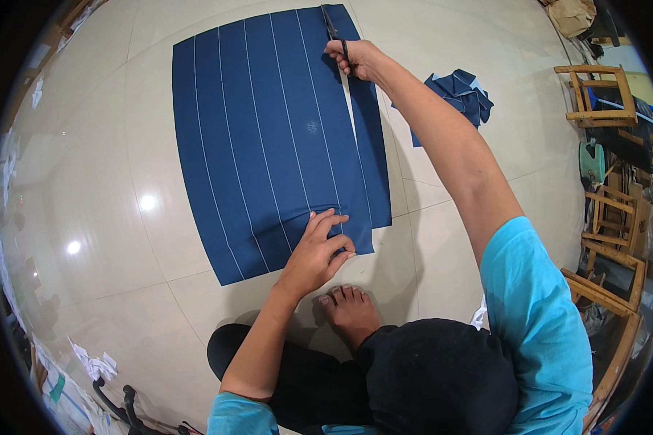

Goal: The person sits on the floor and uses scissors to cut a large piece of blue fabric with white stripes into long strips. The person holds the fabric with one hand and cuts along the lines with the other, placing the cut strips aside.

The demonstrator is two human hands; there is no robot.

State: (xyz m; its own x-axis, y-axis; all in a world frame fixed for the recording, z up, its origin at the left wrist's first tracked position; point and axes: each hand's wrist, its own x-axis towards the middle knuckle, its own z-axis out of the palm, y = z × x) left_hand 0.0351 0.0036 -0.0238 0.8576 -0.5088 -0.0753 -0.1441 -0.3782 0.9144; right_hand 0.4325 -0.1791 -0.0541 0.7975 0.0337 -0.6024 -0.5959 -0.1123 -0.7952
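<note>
Right hand [352, 59] grips dark scissors [332, 30] near blue cloth's [257, 145] far right corner, fingers partly covering handles. Left hand [315, 250] open, fingers bent, on cloth by near right corner. Cloth flat on tiled floor [109, 167]; pale mark [312, 127] on it illegible. Crumpled blue fabric [463, 98] beyond right edge, partly behind right forearm [442, 138].

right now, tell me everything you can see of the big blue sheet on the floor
The sheet is dark blue and looks like fabric, with pale lines along its length and a whitish patch right of its middle. It lies mostly flat on glossy floor tiles. A cut separates a right-hand strip; whether it joins at the top is unclear. The right hand holds scissors there; the left hand rests near the wrinkled lower edge.
</note>
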